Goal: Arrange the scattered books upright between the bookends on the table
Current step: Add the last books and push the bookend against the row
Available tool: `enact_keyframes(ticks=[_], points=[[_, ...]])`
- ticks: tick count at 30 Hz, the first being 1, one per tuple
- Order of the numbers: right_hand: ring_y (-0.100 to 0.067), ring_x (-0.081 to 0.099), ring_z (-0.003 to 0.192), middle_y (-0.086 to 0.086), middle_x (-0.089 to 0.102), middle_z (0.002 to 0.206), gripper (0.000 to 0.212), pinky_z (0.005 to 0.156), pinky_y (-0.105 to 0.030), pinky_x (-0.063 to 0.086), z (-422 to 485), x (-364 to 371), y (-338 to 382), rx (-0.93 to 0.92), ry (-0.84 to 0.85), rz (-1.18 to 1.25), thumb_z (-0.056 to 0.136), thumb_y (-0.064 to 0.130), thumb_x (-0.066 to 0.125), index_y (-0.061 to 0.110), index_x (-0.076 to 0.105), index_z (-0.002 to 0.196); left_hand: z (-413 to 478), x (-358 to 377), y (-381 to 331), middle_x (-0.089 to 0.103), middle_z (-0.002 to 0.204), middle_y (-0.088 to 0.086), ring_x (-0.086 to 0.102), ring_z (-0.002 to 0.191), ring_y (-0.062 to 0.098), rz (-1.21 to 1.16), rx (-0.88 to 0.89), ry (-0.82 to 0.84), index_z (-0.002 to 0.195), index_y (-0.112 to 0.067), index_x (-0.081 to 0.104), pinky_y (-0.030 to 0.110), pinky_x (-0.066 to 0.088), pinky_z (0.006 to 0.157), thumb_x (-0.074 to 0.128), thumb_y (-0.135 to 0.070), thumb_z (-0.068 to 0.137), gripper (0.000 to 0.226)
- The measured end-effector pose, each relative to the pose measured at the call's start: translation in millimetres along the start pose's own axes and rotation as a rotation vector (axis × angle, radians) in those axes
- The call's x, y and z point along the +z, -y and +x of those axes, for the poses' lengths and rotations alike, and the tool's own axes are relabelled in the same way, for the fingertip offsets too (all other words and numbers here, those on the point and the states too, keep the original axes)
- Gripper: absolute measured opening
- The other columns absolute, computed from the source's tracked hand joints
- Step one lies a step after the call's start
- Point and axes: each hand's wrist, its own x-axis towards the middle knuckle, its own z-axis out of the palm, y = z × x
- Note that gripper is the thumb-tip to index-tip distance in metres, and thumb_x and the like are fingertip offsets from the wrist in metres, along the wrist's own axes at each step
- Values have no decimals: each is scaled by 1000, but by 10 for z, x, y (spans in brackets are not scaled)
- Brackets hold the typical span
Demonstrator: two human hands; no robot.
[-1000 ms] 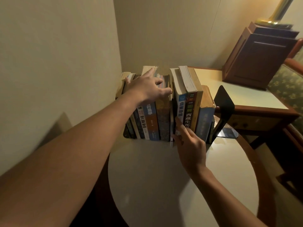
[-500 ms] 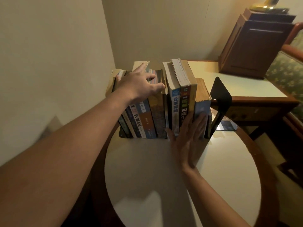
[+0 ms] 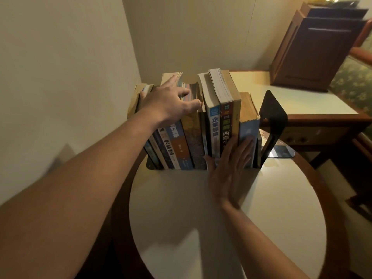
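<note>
Our left hand, grip wide, rests atop the books, likely to steady them; our right hand, flat, presses spines flush near the black bookend.

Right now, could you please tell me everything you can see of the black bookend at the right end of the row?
The black bookend stands on the round table at the right end of the row. It looks like thin sheet metal. It has an upright plate with rounded top corners and a flat foot on the table, pointing away from the books. Its top stands clear of the light blue book; lower down, contact cannot be judged. The right hand presses spines nearby without touching it.
</note>
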Motion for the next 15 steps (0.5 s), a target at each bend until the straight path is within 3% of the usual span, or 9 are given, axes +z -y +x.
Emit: enact_keyframes(ticks=[9,12,15], points=[[-37,-7,154,-24,1,165,104,122,-61,10,-15,-169,31,2,78,11,91,45,68,21,-6,160,-17,-26,14,12,169,-7,23,152,26,-30,-3,16,142,-38,54,62,22,118,44,-81,70,85],[-36,-2,155,-19,0,167,87,118,-66,18,-20,-390,0,-22,129,84,96,35,67,11,12,159,-14,-33,48,11,169,-8,23,152,26,-27,6,17,143,-38,54,61,21,119,47,-81,74,81],[-37,11,154,-20,15,165,67,113,-65,32,29,-636,-115,-48,30,128,95,10,65,2,33,152,-11,-35,85,10,169,-9,23,152,25,-17,1,14,143,-38,54,60,15,120,51,-80,79,76]])
